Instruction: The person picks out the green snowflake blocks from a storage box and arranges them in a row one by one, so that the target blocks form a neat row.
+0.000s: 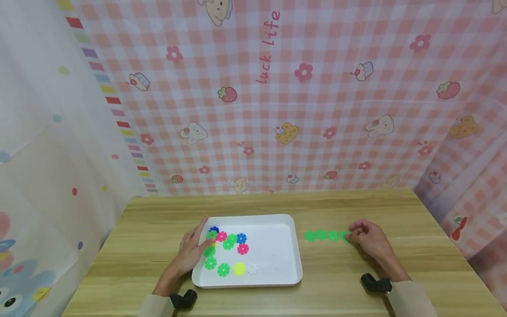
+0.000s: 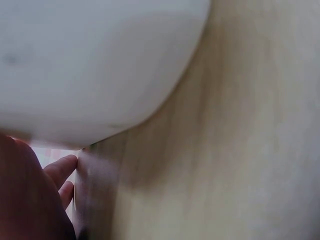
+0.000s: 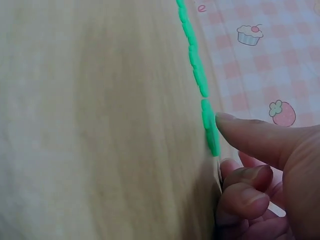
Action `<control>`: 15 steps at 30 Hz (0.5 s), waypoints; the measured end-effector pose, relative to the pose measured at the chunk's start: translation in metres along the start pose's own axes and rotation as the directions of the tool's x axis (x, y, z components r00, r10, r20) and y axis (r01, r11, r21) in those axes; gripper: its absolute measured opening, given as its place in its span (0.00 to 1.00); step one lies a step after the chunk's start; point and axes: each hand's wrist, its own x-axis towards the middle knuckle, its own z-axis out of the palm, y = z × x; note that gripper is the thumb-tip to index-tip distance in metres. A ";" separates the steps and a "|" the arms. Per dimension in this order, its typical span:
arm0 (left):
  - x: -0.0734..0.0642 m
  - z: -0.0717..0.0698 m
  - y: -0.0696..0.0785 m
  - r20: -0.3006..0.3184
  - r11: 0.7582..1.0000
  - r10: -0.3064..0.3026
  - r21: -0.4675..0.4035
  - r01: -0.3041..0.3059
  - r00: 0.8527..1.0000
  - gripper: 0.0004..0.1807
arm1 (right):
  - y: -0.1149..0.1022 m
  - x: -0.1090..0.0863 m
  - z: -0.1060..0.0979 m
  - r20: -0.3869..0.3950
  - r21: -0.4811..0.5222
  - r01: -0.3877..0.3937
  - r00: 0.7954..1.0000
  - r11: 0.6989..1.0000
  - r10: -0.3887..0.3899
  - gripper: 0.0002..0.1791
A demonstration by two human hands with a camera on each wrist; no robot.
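Note:
In the head view my left hand (image 1: 190, 251) holds the left rim of a white tray (image 1: 277, 281). Its thumb reaches inside over green notched discs, and its fingers lie outside. Flat flower-shaped plastic discs are in the tray: several green, a yellow disc (image 1: 239, 269), pink, blue and a pale clear disc (image 1: 252, 268). To the right of the tray, a row of green discs (image 1: 321, 234) lies on the table. My right hand (image 1: 370, 239) pinches the green disc (image 3: 210, 127) at the row's right end, its thumb against it and the other fingers curled. That hand partly hides it.
The wooden table (image 1: 332, 290) carries the tray and the row. A pink checked curtain (image 1: 253, 132) hangs behind the table's far edge, with a white patterned curtain (image 1: 51, 145) at left. A black wrist device (image 1: 184, 299) is on each forearm.

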 end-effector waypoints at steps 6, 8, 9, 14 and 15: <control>0.000 0.000 0.000 -0.006 1.000 0.002 -0.001 -0.002 1.000 0.39 | -0.006 0.000 -0.001 0.002 -0.022 0.037 0.999 0.999 -0.037 0.18; 0.000 0.000 0.000 -0.005 1.000 0.006 0.002 -0.006 1.000 0.38 | -0.011 0.001 -0.001 0.006 -0.039 0.062 0.998 0.997 -0.062 0.19; 0.000 0.000 0.000 -0.003 1.000 0.007 0.003 -0.007 1.000 0.38 | -0.014 0.002 0.000 0.008 -0.045 0.069 0.998 0.997 -0.069 0.19; 0.000 0.000 -0.001 0.004 1.000 0.005 0.000 -0.005 1.000 0.38 | -0.033 0.007 0.005 0.048 -0.060 0.110 0.993 0.992 -0.107 0.18; 0.000 -0.001 -0.001 0.002 1.000 0.005 0.000 -0.005 1.000 0.38 | -0.039 0.008 0.007 0.059 -0.053 0.115 0.992 0.992 -0.112 0.17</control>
